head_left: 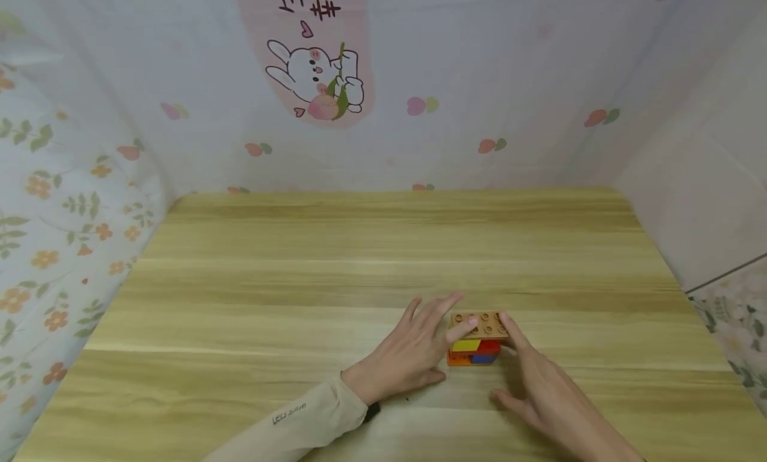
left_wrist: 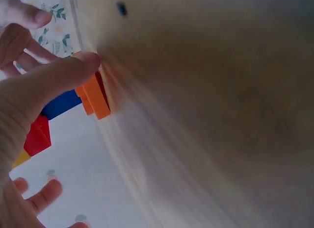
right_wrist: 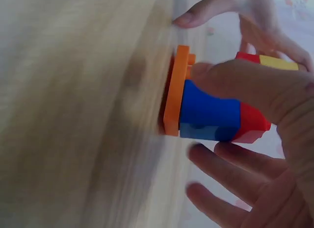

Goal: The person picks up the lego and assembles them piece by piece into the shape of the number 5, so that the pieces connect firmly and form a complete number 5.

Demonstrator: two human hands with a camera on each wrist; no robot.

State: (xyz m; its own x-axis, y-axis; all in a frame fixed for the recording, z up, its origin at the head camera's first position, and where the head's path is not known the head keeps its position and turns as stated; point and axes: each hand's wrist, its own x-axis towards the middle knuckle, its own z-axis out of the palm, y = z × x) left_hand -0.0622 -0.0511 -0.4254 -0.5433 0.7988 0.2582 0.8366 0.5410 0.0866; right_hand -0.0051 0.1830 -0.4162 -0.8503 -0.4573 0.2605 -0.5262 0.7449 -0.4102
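Note:
A small stack of toy building bricks stands on the table. At its bottom lies an orange plate (right_wrist: 174,95), with a blue brick (right_wrist: 211,115) above it, then a red brick (head_left: 490,348) beside a yellow brick (head_left: 465,345). A tan studded plate (head_left: 490,324) lies on top. My left hand (head_left: 413,349) spreads its fingers at the stack's left, one fingertip on the tan plate. On the right, my right hand (head_left: 542,385) touches the tan plate's corner with a straight finger. Its thumb stands apart, overlapping the blue brick in the right wrist view.
The wood-grain table (head_left: 299,282) extends to the back and left of the hands. A white cloth (head_left: 455,62) with a rabbit print hangs behind it, and a flowered cloth (head_left: 72,222) hangs along the left side.

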